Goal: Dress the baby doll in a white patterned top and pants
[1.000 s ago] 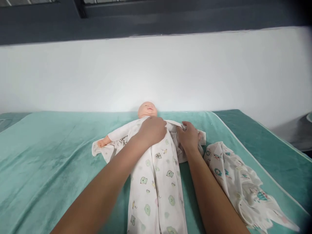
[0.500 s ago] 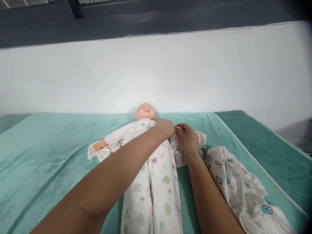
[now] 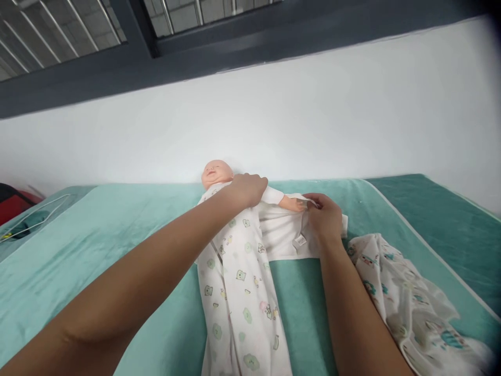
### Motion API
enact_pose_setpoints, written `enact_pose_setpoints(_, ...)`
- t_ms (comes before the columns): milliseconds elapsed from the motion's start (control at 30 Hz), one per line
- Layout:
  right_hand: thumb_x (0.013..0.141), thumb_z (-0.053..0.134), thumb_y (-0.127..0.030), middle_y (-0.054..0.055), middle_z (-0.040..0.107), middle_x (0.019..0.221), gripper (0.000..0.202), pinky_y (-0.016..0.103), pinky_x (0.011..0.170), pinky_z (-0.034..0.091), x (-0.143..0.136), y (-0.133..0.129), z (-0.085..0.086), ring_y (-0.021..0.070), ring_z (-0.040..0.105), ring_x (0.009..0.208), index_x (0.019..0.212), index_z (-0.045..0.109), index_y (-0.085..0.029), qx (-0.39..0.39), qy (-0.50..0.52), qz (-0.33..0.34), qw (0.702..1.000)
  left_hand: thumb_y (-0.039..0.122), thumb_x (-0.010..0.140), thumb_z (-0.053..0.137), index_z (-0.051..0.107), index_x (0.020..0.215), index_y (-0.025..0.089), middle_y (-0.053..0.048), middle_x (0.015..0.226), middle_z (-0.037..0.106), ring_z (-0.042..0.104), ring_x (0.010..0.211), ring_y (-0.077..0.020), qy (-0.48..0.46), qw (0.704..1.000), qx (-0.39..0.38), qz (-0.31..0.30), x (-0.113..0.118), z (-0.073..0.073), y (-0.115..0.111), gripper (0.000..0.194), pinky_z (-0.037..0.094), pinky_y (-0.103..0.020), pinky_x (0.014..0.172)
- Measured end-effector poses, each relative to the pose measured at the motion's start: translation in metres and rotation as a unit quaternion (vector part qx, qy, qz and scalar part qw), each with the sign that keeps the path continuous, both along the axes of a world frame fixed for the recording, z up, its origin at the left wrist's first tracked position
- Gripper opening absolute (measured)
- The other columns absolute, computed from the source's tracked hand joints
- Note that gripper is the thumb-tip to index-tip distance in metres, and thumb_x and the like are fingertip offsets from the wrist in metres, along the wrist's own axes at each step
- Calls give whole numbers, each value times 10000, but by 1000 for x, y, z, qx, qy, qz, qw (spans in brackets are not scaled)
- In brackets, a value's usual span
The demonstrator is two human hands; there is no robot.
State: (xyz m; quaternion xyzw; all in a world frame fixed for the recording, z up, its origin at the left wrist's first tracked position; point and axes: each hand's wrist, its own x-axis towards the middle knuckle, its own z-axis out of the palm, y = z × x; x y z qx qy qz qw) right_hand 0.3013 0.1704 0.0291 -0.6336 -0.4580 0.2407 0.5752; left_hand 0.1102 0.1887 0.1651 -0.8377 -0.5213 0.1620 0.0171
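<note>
One doll (image 3: 217,172), centre, seemingly firm. One white garment (image 3: 282,235), right of its torso: soft, best held by the edge my right hand (image 3: 327,215) pinched. Left hand (image 3: 249,189) curled at the shoulder, grip unclear.

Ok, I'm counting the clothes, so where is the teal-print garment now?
In the head view, the teal-print garment lies crumpled at lower right, on the green cover, just right of the right forearm.
</note>
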Motion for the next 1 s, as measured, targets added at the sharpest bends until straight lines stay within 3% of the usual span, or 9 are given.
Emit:
enact_pose_setpoints(100, 630, 650, -182, 63, 753, 955, 280, 349, 780, 522, 1, 1, -2, 212, 672, 864, 898, 732, -194, 39, 150, 25, 988, 74, 793, 559, 567, 1211, 155, -154, 1148, 662, 658, 982, -289, -5, 1000, 6, -5, -3, -5, -2, 426, 510, -365, 737)
enact_pose_setpoints(200, 554, 624, -103, 49, 746, 1056, 360, 308, 746, 546, 3, 2, 1, 200, 682, 949, 887, 705, -213, 68, 324, 36, 943, 105, 820, 560, 547, 1247, 158, -165, 1182, 649, 654, 1022, -295, -15, 1000, 0, -8, 4, -11, -2, 431, 516, -386, 781)
enact_pose_setpoints(300, 536, 550, -78, 32, 753, 973, 340, 299, 737, 554, 4, 3, 5, 188, 698, 932, 824, 674, -212, 87, 376, -12, 923, 144, 830, 584, 543, 1270, 176, -158, 1201, 653, 650, 1059, -301, -25, 999, -20, -11, 19, -22, 0, 443, 509, -414, 846)
enact_pose_setpoints(467, 626, 495, -121, 24, 726, 843, 273, 394, 875, 525, -5, 0, 7, 196, 682, 859, 813, 677, -201, 164, 114, -95, 975, 224, 850, 606, 594, 1232, 181, -155, 1282, 629, 598, 1162, -322, -61, 997, -42, -13, 48, -46, -8, 385, 467, -467, 936)
enact_pose_setpoints(567, 742, 501, -173, 41, 738, 938, 256, 420, 926, 492, -21, -8, 8, 221, 666, 936, 894, 705, -208, 128, -56, -9, 990, 240, 884, 568, 619, 1193, 171, -141, 1236, 649, 588, 1158, -306, -101, 994, -17, -25, 47, -49, -23, 321, 458, -447, 947)
enact_pose_setpoints(700, 866, 544, -298, 51, 740, 1042, 235, 387, 870, 517, -48, -18, 10, 219, 675, 931, 1027, 699, -226, 35, -36, 162, 986, 225, 962, 420, 651, 1106, 180, -96, 1078, 702, 640, 1046, -258, -233, 971, 58, -13, 3, -48, -46, 275, 478, -404, 917)
enact_pose_setpoints(800, 903, 579, -387, 55, 718, 1147, 248, 420, 971, 488, -64, -24, 13, 239, 652, 1056, 1074, 696, -251, 23, -69, 225, 972, 322, 985, 435, 645, 1149, 223, -71, 1190, 692, 619, 1138, -247, -392, 908, 143, 42, -49, -62, -60, 285, 469, -390, 982)
enact_pose_setpoints(900, 926, 583, -435, 50, 651, 1307, 286, 448, 1095, 412, -73, -28, 14, 250, 560, 1246, 1152, 661, -280, 49, -102, 279, 954, 386, 991, 442, 588, 1284, 253, -48, 1372, 607, 557, 1265, -224, -519, 836, 132, 121, -89, -84, -66, 353, 440, -371, 1067)
enact_pose_setpoints(1000, 938, 579, -463, 28, 564, 1433, 349, 461, 1151, 352, -74, -30, 15, 245, 470, 1347, 1252, 600, -312, 39, -123, 312, 941, 416, 969, 492, 555, 1330, 262, -53, 1444, 544, 498, 1337, -230, -564, 807, 100, 145, -101, -100, -64, 397, 390, -393, 1131)
